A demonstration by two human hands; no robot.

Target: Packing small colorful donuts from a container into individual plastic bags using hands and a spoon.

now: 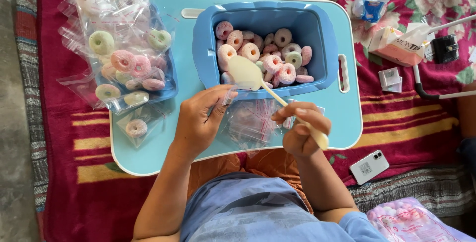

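right hand [302, 130] grips a pale plastic spoon [245, 72], left hand [201, 120] seemingly pinching a clear bag [250, 120]

Premises: a domestic floor setting, used for small-scale hand packing. The work surface is a low light-blue lap table [347, 123] set on a red floral floor mat [406, 118] with striped bands. A phone [369, 166], a tissue box [396, 46] and a small carton [371, 3] lie loose on the mat. A blue tub [203, 49] of sugared ring sweets and a heap of clear filled bags [119, 49] occupy the table.
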